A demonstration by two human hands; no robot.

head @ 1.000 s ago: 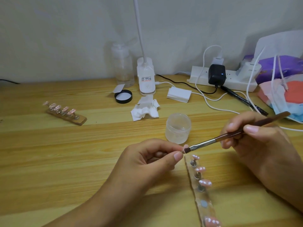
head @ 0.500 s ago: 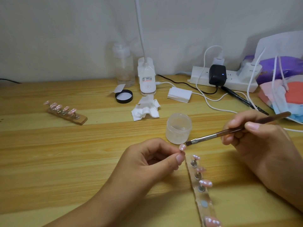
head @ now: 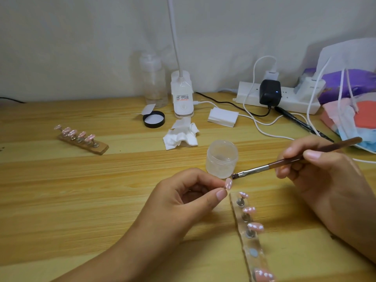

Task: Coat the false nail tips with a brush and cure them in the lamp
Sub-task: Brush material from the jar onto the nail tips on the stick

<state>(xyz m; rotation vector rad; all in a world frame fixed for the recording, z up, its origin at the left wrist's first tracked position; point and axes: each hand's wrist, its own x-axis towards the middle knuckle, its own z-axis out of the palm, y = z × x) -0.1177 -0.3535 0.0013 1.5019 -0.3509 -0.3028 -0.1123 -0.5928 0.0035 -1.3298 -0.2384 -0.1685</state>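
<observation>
- Lifted off the held nail tip point(head: 228, 183) since a second ago, the bristles of the brush point(head: 284, 162) now sit just beside its upper right edge. The tip's pink, white-dotted face, covered then, now shows. Whether bristles and tip still touch cannot be told.
- Count: one brush, one held tip, one open clear jar point(head: 221, 159), and two holders.
- The clear strip holder point(head: 256, 262) in front carries four pink tips on pegs, with one bare spot between the third and the fourth.
- The brown holder point(head: 101, 148) far to the left carries five tips.
- The brush's long axis runs from upper right to lower left. The handle end is over the right edge of the table point(head: 101, 190), and the bristles point down-left at the held tip.
- The held tip stands roughly upright, leaning slightly right, with its face towards the camera.
- The left hand point(head: 183, 200) pinches the tip between thumb and forefinger, so it sticks out just past the fingertips. It sits above the near end of the clear strip and in front of the jar.
- The right hand point(head: 325, 180) grips the brush handle between thumb and curled fingers.
- A white lamp point(head: 182, 98) stands at the back by the wall, well apart from both hands.
</observation>
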